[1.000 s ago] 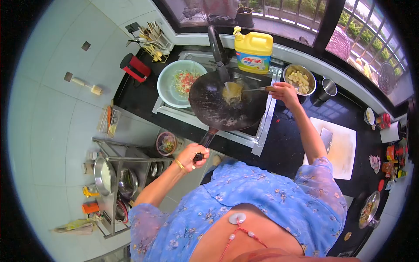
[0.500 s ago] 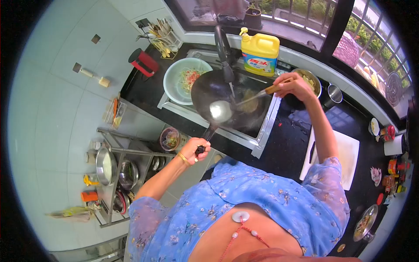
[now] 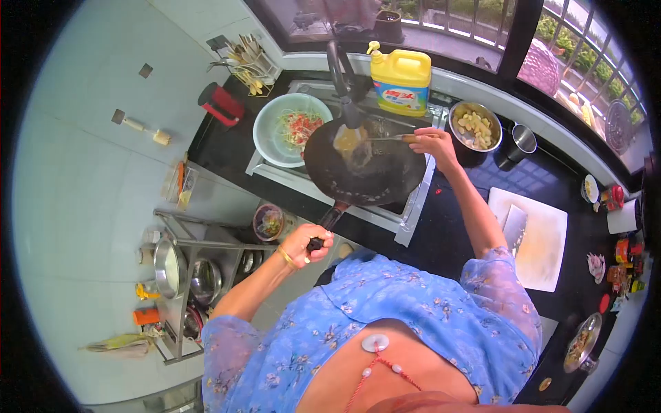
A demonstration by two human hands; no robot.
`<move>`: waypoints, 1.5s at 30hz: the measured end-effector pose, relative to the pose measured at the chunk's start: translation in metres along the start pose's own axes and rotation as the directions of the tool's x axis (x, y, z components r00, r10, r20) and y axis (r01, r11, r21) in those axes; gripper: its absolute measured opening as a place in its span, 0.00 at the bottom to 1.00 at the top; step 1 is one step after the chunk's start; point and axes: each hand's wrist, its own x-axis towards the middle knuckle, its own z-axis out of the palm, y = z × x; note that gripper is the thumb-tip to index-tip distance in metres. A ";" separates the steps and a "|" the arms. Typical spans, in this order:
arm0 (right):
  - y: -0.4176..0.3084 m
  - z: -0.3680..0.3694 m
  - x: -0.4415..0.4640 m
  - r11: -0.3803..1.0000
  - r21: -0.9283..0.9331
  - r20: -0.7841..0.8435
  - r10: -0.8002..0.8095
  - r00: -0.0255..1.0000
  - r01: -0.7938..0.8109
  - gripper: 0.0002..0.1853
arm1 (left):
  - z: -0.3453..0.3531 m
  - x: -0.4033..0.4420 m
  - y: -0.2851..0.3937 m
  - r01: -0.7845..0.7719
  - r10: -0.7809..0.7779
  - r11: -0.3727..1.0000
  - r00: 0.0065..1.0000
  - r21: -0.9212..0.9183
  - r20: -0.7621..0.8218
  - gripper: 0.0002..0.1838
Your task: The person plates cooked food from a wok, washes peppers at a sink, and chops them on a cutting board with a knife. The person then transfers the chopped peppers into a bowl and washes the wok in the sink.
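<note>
A dark wok (image 3: 365,172) is held over the sink (image 3: 406,224), under the black faucet (image 3: 339,76). Its handle is gripped by my left hand (image 3: 306,246), fingers wrapped round it. My right hand (image 3: 434,146) is closed on the wooden handle of a metal utensil (image 3: 392,139), whose far end lies in the wok beneath the faucet. Cloudy yellowish liquid (image 3: 351,141) shows at that end. A pale green bowl (image 3: 268,131) with shredded vegetables stands left of the wok.
Behind the sink stands a yellow detergent jug (image 3: 401,79). To the right are a metal bowl of pale pieces (image 3: 475,125), a dark metal cup (image 3: 520,141) and a white cutting board (image 3: 544,241) bearing a cleaver (image 3: 513,227). A metal rack (image 3: 189,282) is at lower left.
The utensil end went from the wok's lower left, where it looked shiny, back up under the faucet. My right hand moved left and slightly down. My left hand keeps its grip.
</note>
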 end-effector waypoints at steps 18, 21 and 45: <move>-0.112 -0.002 -0.033 0.813 -0.570 0.041 0.173 0.984 -0.119 0.08 | -0.028 0.006 0.004 -0.034 0.035 0.999 0.999 -0.029 0.035 0.12; -0.047 -0.011 -0.017 0.920 -0.391 -0.099 -0.006 0.995 -0.034 0.09 | -0.020 -0.002 0.002 -0.002 0.002 1.000 1.000 -0.025 0.014 0.12; -0.107 -0.019 -0.064 0.674 -0.708 0.174 -0.126 0.977 0.213 0.12 | -0.030 -0.018 0.015 0.022 -0.023 0.997 1.000 -0.079 -0.010 0.14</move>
